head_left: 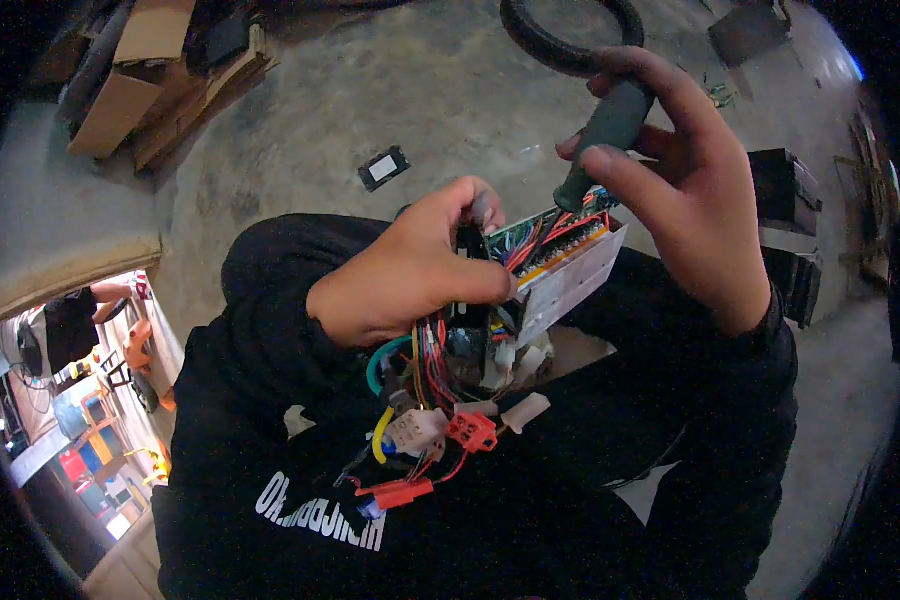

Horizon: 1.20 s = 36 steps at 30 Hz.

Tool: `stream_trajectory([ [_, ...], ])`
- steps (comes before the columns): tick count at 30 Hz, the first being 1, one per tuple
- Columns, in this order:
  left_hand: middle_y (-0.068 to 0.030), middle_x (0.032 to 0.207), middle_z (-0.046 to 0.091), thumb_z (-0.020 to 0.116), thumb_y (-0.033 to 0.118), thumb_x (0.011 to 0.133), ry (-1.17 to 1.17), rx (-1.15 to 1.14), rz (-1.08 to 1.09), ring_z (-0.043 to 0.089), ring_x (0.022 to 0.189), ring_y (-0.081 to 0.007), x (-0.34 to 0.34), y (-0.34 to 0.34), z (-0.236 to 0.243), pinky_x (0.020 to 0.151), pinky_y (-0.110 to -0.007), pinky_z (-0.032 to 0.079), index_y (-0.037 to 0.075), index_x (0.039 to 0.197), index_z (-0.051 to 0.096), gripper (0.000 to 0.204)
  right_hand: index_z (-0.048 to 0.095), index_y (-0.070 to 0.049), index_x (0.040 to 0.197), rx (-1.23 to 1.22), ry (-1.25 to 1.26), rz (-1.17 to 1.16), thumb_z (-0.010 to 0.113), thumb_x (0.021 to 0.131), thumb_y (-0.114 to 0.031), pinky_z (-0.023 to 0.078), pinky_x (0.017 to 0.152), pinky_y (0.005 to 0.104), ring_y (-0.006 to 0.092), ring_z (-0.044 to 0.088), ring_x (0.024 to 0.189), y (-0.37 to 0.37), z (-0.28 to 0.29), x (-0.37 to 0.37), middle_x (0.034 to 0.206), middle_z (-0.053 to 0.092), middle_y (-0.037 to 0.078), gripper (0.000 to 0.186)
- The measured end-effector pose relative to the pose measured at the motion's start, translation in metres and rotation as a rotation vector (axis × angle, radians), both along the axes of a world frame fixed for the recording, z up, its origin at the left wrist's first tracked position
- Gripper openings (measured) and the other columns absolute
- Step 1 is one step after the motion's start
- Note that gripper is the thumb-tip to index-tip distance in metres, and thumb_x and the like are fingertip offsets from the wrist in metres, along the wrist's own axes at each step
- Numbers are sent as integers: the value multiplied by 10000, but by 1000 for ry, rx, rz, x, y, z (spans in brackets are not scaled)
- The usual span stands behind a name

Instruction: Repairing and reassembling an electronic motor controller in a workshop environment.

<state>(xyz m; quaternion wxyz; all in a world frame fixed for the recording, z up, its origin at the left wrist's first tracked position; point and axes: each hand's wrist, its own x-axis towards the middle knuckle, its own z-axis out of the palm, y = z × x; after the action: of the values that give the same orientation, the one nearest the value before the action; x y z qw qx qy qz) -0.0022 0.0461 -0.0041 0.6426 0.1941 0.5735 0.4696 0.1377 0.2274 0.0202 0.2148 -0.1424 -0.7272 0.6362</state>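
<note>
The left hand (425, 250) clamps the unit (575, 285) by its left end, seemingly to steady it; the right hand (695, 185), curled round a tool (612, 130), angles it downward, presumably for reach. Connectors (417, 432) lie below the left.

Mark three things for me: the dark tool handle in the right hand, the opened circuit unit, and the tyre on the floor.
Dark tool handle (612, 122): head view, middle of its grip.
Opened circuit unit (570, 285): head view, pale flat outer side.
Tyre (530, 41): head view, left curve.
</note>
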Motion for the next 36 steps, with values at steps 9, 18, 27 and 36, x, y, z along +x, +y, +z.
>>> stream_trajectory([
  [9,6,955,500,710,-46,710,-31,8,15,551,894,-103,0,0,0,782,-280,484,94,1025,425,447,523,-7,1264,327,-195,-200,780,784,-18,572,691,274,128,653,785,-6,-2,-9,878,619,42,544],
  [18,10,962,500,708,-54,706,-26,-49,-22,550,896,-102,0,1,0,778,-270,482,94,1074,445,475,511,-24,1284,548,-172,-232,788,767,-51,523,616,229,104,634,818,-14,-6,-12,1041,606,63,587],
  [27,8,980,473,691,-66,696,-53,-30,9,531,928,-102,-2,2,5,785,-264,472,117,996,400,456,429,-24,1414,139,46,-4,706,831,-34,538,878,317,161,621,979,-1,2,1,1374,492,88,646],
  [36,-10,922,496,723,-2,701,-84,29,62,530,856,-97,1,1,5,738,-256,463,45,1012,459,411,478,3,1235,225,-167,-165,761,789,-42,580,692,270,133,612,902,-9,3,-9,1043,558,72,531],
])
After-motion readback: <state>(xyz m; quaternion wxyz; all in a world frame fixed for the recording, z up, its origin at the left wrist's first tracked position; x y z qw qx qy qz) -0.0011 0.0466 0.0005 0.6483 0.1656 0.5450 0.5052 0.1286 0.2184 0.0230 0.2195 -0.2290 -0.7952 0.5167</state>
